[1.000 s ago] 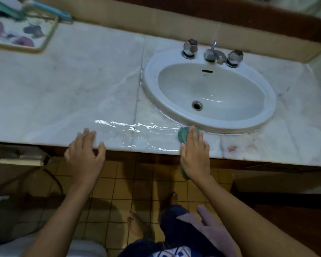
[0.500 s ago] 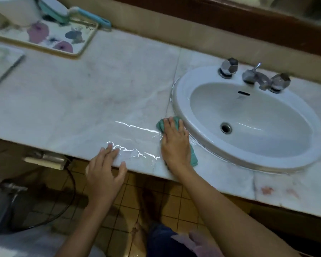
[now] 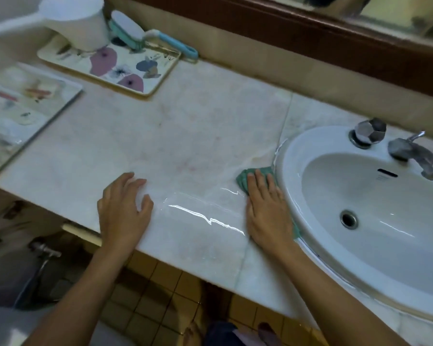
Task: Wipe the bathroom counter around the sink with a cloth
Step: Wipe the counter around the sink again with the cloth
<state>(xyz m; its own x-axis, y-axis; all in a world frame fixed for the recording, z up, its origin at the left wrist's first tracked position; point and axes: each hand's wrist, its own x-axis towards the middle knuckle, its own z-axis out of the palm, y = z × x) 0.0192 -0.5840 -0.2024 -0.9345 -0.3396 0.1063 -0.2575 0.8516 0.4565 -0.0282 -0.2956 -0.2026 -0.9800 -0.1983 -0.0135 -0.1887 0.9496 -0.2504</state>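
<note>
Pressing flat, the right hand (image 3: 266, 211) pins the green cloth (image 3: 244, 179) to the counter (image 3: 198, 126), right against the left rim of the sink (image 3: 293, 146). The fingers lie straight, not curled, probably so the cloth rubs the wet stone. The left hand (image 3: 123, 208) rests open on the front edge, holding nothing, likely to steady the body. A flowered tray (image 3: 145, 78) sits far back.

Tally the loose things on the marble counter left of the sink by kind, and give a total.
Trays: 2, the floral rectangular tray and the pale patterned tray at the left edge
White plastic dipper with handle: 1
White and teal scrub brush: 1
Green wiping cloth: 1, under the right hand
Total: 5
</note>
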